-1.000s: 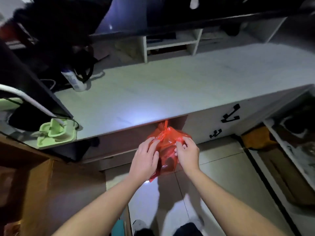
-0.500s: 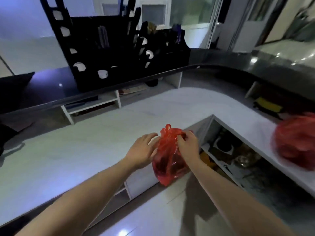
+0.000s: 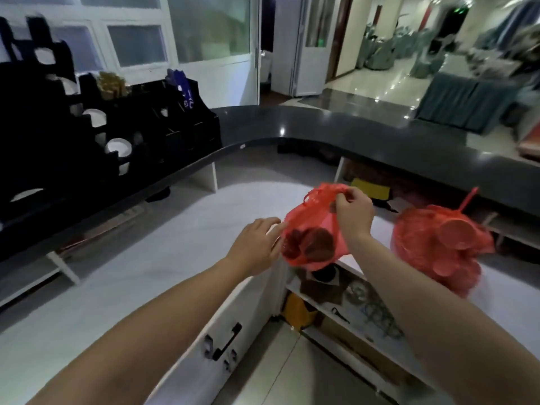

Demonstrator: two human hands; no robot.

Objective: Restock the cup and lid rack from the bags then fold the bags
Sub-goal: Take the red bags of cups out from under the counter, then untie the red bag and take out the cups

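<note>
A small red plastic bag [image 3: 314, 235] with dark round items inside hangs over the white counter's corner. My right hand [image 3: 353, 213] pinches its knotted top and holds it up. My left hand [image 3: 254, 245] has its fingers straight, touching the bag's left side. A second, fuller red bag [image 3: 438, 247] of lids sits on the counter to the right, its tied handle sticking up. The black cup and lid rack [image 3: 96, 135] stands on the dark raised ledge at the left, with white cups showing in several slots.
The white counter [image 3: 163, 249] bends round in an L below the dark curved ledge [image 3: 365, 133]. Open shelves under the counter [image 3: 344, 305] hold clutter and a yellow item. A cabinet door with a black handle [image 3: 226, 342] is below. Tiled floor lies beneath me.
My view swung up and right from under the counter. The small red bag rose from below the edge to counter height; my left hand let go its grip and now touches the side.
</note>
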